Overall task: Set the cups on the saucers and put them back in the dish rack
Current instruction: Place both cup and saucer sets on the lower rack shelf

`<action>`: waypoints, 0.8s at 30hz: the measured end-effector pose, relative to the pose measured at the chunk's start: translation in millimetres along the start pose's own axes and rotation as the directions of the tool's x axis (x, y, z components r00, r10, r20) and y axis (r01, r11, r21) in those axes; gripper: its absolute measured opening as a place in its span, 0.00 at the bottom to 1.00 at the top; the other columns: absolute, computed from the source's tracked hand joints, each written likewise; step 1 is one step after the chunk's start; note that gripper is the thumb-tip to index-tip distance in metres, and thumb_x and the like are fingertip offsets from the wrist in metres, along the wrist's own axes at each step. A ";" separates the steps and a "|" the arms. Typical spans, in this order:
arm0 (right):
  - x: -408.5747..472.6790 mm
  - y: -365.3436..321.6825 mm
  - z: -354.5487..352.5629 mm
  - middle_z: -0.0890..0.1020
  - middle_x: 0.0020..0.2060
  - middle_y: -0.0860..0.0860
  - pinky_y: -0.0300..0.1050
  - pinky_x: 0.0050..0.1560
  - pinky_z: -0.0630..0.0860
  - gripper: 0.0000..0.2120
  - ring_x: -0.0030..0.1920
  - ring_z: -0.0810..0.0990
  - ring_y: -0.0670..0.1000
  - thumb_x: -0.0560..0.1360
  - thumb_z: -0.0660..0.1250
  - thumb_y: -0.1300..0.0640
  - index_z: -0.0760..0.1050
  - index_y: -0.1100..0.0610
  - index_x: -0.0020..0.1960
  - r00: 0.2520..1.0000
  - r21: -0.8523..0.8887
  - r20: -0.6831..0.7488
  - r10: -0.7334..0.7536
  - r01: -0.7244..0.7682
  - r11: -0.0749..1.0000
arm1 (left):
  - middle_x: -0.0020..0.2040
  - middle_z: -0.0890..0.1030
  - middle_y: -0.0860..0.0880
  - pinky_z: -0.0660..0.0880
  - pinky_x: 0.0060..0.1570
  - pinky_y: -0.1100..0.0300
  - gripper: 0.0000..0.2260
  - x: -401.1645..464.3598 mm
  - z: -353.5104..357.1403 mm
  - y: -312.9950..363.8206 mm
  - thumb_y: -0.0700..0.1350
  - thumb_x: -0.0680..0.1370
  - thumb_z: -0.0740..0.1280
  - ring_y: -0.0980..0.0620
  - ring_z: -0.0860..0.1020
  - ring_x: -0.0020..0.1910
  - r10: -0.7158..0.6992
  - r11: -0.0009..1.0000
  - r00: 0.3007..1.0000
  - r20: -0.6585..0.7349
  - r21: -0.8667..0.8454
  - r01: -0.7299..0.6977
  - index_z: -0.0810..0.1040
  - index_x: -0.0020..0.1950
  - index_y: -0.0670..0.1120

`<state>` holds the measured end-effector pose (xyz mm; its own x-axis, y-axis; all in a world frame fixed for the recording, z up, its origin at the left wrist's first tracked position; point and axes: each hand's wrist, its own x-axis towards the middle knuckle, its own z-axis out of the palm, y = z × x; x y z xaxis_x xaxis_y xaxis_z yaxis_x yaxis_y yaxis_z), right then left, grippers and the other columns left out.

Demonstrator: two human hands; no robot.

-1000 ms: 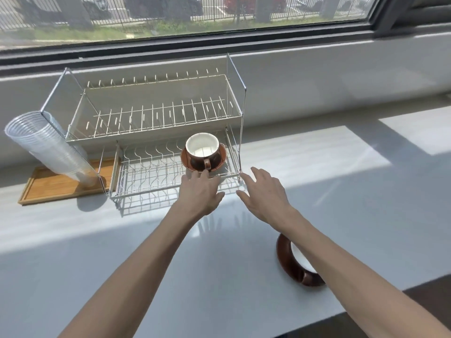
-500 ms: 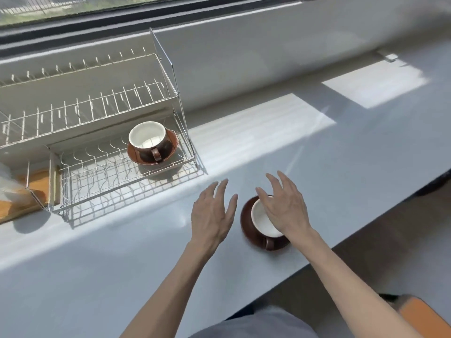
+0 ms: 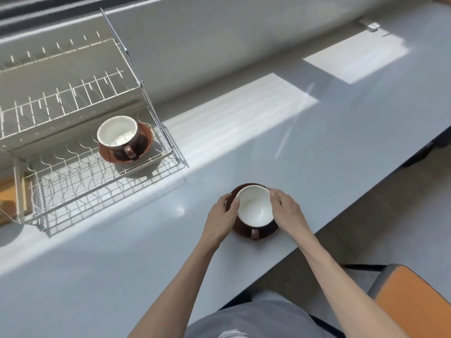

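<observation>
A brown cup with a white inside stands on a brown saucer on the grey counter, its handle toward me. My left hand grips the set's left side, fingers at the cup rim and saucer edge. On the right side my right hand holds it, thumb on the cup rim. A second brown cup stands on its saucer on the lower shelf of the wire dish rack, at the shelf's right end.
The rack's upper shelf overhangs the back of the lower one. A wooden tray lies left of the rack. The counter's front edge runs close to the right of the cup. An orange chair seat is at bottom right.
Both hands drew back from the rack to the cup and saucer on the counter and closed on its two sides. The view swung right and down.
</observation>
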<state>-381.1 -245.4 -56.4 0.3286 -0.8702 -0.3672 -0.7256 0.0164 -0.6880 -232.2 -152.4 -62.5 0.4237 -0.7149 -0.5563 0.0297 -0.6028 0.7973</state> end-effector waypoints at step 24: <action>7.6 -78.5 58.5 0.80 0.52 0.47 0.43 0.51 0.69 0.16 0.54 0.76 0.50 0.83 0.56 0.52 0.78 0.53 0.62 0.958 -0.007 0.244 -0.153 0.160 0.987 | 0.54 0.81 0.48 0.82 0.51 0.44 0.10 -31.7 -92.1 -22.6 0.56 0.76 0.63 0.46 0.81 0.54 -0.095 0.978 0.974 -0.206 -0.204 0.052 0.78 0.56 0.60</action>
<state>-286.2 -224.4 -41.8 0.5734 -0.7156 -0.3989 -0.6679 -0.1263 -0.7334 -162.9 -83.5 -41.3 0.5962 -0.5660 -0.5693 0.2359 -0.5544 0.7982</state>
